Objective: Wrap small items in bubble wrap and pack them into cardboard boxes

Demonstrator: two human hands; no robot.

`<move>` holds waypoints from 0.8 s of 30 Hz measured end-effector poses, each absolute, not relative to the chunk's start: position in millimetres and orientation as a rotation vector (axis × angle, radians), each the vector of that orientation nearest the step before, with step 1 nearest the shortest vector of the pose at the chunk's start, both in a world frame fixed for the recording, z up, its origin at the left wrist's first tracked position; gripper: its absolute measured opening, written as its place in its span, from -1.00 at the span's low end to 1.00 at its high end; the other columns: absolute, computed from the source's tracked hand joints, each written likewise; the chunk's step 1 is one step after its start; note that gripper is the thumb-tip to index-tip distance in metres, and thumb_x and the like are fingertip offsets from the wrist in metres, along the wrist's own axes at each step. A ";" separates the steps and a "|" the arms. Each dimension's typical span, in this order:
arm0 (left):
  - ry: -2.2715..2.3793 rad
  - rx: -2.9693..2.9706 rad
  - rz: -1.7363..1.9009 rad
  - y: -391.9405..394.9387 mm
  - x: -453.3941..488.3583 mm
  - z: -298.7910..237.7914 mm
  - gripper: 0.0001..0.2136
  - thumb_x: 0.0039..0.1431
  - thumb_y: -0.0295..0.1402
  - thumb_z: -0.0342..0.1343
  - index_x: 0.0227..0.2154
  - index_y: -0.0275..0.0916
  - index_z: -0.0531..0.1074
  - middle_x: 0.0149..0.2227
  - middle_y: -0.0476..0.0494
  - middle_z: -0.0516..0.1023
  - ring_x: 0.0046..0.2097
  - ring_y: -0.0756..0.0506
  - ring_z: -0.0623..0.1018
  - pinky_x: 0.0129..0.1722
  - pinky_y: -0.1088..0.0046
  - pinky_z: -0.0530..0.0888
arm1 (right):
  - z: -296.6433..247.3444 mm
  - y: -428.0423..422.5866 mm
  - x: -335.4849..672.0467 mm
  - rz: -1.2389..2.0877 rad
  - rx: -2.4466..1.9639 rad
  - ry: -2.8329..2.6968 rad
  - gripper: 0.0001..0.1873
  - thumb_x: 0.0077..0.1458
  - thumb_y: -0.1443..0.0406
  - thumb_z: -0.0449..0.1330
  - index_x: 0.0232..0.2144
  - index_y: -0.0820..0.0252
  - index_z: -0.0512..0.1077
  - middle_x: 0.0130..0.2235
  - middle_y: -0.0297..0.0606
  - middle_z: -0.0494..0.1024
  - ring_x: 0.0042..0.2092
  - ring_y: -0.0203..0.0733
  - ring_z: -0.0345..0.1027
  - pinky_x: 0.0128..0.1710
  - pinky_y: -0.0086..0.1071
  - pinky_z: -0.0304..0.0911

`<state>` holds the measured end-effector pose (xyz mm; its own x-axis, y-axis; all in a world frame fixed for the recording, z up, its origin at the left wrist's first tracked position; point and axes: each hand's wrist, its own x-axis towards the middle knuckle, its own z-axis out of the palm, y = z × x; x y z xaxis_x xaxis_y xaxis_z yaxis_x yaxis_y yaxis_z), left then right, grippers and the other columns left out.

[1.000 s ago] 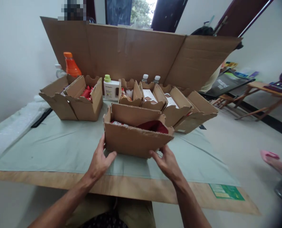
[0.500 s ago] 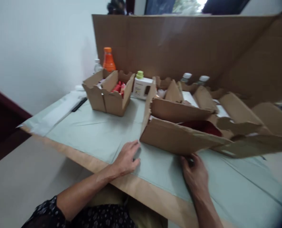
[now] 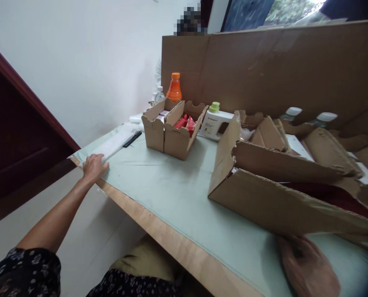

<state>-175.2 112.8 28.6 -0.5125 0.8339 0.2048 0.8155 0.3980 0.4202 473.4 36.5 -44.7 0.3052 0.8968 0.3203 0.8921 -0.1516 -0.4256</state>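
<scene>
My left hand (image 3: 93, 168) rests at the left corner of the table, its fingers over the near end of a stack of clear plastic bags (image 3: 117, 140). Its thumb stands apart from the fingers, and nothing shows in its grasp. Close to the lower front edge of the big cardboard box (image 3: 264, 206) is my right hand (image 3: 309, 266), slightly blurred. Its fingers are loosely bent with a gap at the thumb, and I see no object in it. A black strip-like item (image 3: 132, 139) lies beside the bags.
Two small cardboard bins (image 3: 176, 142) hold red packets (image 3: 185, 123) and other items. Behind them stand an orange bottle (image 3: 174, 88) and a white jug with a green cap (image 3: 214, 123). Dark red cloth-like material (image 3: 332, 196) lies in the big box. A tall cardboard panel (image 3: 264, 70) closes the back.
My left hand has moved left from near the big box to the plastic bags at the table corner. The view has turned left. My right hand stays by the box's front.
</scene>
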 end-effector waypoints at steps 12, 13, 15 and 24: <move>2.572 1.242 0.744 123.2 -223.3 63.7 -0.88 0.13 -0.37 0.17 -0.44 -0.30 0.53 -0.42 -0.11 0.56 -0.21 -0.21 0.58 -0.23 0.34 0.46 | -31.9 37.2 464.1 0.104 -2.211 -1.552 -0.40 0.08 -0.01 -0.01 -0.18 0.31 0.60 0.13 0.26 0.54 0.16 0.47 0.41 0.06 0.19 0.35; 2.570 1.241 0.803 123.2 -216.9 71.6 -0.90 0.04 -0.38 0.14 -0.50 -0.27 0.50 -0.48 -0.11 0.53 -0.22 -0.23 0.57 -0.26 0.35 0.42 | -31.4 38.1 463.4 0.111 -2.202 -1.557 -0.40 0.08 -0.01 -0.01 -0.19 0.31 0.60 0.14 0.26 0.54 0.16 0.46 0.41 0.06 0.18 0.35; 2.508 1.264 0.916 121.8 -197.1 86.6 -0.91 -0.05 -0.35 0.11 -0.53 -0.23 0.47 -0.51 -0.09 0.50 -0.23 -0.22 0.54 -0.29 0.38 0.38 | -28.1 39.3 462.5 0.131 -2.189 -1.562 -0.40 0.07 -0.01 -0.02 -0.22 0.31 0.61 0.14 0.26 0.54 0.17 0.47 0.40 0.06 0.19 0.35; 1.566 1.297 0.886 78.9 -16.4 72.6 -0.69 -0.16 -0.07 0.22 -0.53 -0.23 0.42 -0.51 -0.02 0.44 -0.44 -0.05 0.46 -0.47 0.46 0.43 | 3.2 -5.5 423.6 -0.011 -1.894 -1.227 -0.51 0.14 -0.05 0.09 -0.14 0.15 0.57 0.13 0.09 0.57 0.03 0.25 0.52 0.06 0.08 0.39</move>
<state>-16.4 78.9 72.6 -0.0553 0.9805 -0.1886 0.3431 0.1961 0.9186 423.6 -5.5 3.2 0.5172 0.7413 0.4278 0.7491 -0.1504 -0.6451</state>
